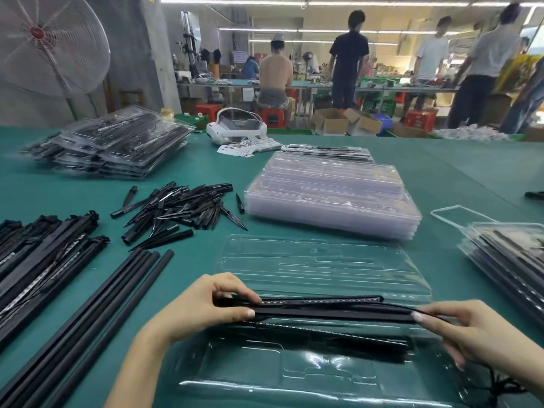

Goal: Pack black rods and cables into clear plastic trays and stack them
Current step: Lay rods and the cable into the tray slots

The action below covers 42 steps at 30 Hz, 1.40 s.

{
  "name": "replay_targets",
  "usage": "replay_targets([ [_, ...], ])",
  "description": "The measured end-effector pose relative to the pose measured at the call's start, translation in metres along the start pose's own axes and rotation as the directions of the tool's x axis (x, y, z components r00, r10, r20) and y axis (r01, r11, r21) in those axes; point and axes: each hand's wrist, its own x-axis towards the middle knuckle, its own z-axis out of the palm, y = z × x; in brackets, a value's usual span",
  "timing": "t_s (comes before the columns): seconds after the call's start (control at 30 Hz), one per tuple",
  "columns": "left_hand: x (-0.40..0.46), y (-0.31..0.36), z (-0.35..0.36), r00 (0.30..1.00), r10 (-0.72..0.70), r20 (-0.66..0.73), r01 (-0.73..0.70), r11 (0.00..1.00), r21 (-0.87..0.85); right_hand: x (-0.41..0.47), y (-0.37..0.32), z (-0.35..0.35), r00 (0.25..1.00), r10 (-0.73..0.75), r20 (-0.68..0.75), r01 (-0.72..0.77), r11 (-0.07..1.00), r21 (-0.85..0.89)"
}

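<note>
Between the hands [206, 307] lies the strip [323, 312], over an open tray [323, 375]; rods [97, 301] lie left, spikes [176, 207] beyond them, stacked trays [332, 195] behind

A white headset [235, 125] sat at the bench's [441, 172] far edge beside paper slips [250, 147]; a standing fan [50, 45] stood beyond its far-left corner.

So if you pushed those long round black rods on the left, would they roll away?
Probably, sideways: the long black rods look round and smooth, lying loose on the flat green table. They look straight, so likely stiff, not floppy. Neighbouring rods might stop them.
</note>
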Motion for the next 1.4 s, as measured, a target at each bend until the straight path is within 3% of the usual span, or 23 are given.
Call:
replay_targets([
  [0.4, 0.001, -0.003, 0.0, 0.997, 0.01, 0.076, -0.016, 0.997, 0.077, 0.0, 0.008, -0.012, 0.994, 0.038, 0.098, -0.043, 0.998, 0.046],
  [0.57, 0.0, -0.005, -0.002, 0.996, -0.008, 0.085, 0.004, 0.999, 0.046, 0.0, 0.001, -0.014, 0.998, -0.057, 0.018, 0.055, 0.992, 0.118],
  [0.8, -0.002, -0.009, -0.006, 0.994, -0.037, 0.1, 0.039, 0.999, -0.019, -0.002, 0.001, -0.012, 0.995, -0.068, -0.072, 0.08, 0.978, 0.191],
  [1.0, -0.003, -0.012, -0.007, 0.995, -0.047, 0.086, 0.049, 0.999, -0.013, -0.008, -0.008, -0.013, 0.974, -0.161, -0.157, 0.207, 0.913, 0.351],
  [1.4, -0.006, -0.004, -0.006, 0.987, -0.073, 0.14, 0.073, 0.997, 0.004, -0.005, -0.002, -0.017, 0.992, -0.087, -0.088, 0.113, 0.928, 0.355],
])
